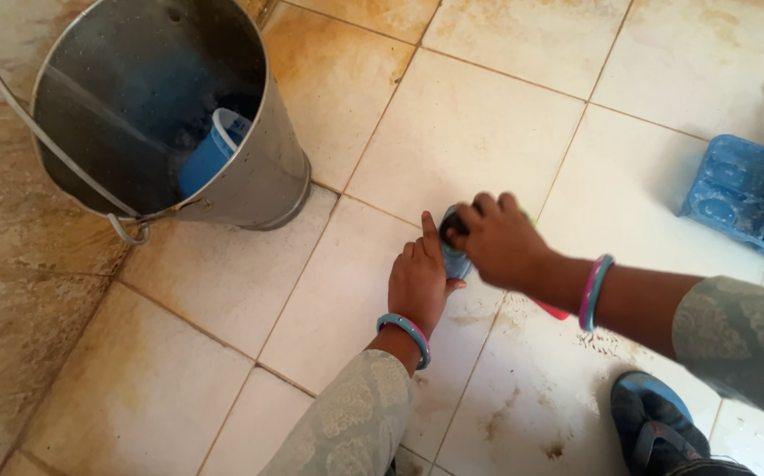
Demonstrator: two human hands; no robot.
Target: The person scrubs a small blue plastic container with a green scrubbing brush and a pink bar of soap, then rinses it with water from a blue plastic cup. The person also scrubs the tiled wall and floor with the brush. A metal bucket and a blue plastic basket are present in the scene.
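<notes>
My left hand (417, 284) and my right hand (498, 240) meet low over the pale tiled floor (461, 132). Both grip a small blue-green object (452, 256), partly hidden between the fingers, held against a tile. What kind of thing it is cannot be told. A red object (552, 309) peeks out under my right wrist. Coloured bangles ring both wrists.
A steel bucket (258, 176) with a wire handle stands at the upper left, a blue mug (210, 152) inside it. A blue plastic tray (734, 198) with a dark brush lies at the right edge. My blue sandal (651, 423) is at the bottom right. Brown stains mark the tiles.
</notes>
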